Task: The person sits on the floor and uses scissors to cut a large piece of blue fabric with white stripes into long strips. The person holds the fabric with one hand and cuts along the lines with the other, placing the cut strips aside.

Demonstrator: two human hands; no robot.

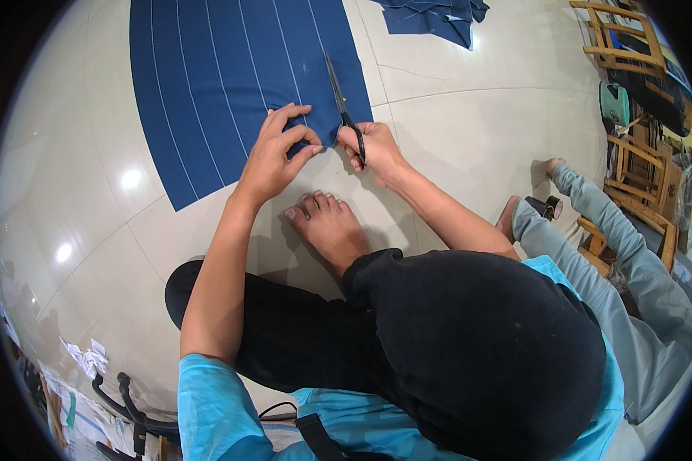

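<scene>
A barefoot person in black trousers (pixel 307 326) and a bright blue short-sleeved shirt (pixel 215 403) works over a large navy-blue sheet of cloth (pixel 200 100), marked with long, thin white lines, lying spread on a pale, glossy tiled floor (pixel 469 131) at the far left of centre. The left hand (pixel 273 157) pinches the near edge of the sheet between thumb and forefinger, the fabric puckering slightly beside the bent fingers. The right hand (pixel 377 150), just beside it, is closed around the black handles of a pair of long-bladed scissors (pixel 344 114), whose dark blades point far along the cloth close to its right edge. The hands are near each other but apart. A bare foot (pixel 331 230) rests on the tiles just nearer than the sheet.

A smaller heap of navy-blue cloth (pixel 434 17) lies at the far side, right of the sheet. At right, a second person's legs in pale grey-green trousers (pixel 627 230) stretch across the floor, near wooden stools (pixel 627 38) and a dark roll of tape (pixel 553 206). At the near left, a crumpled white scrap (pixel 92 357) lies beside the black, curved legs of a piece of furniture (pixel 134 407).
</scene>
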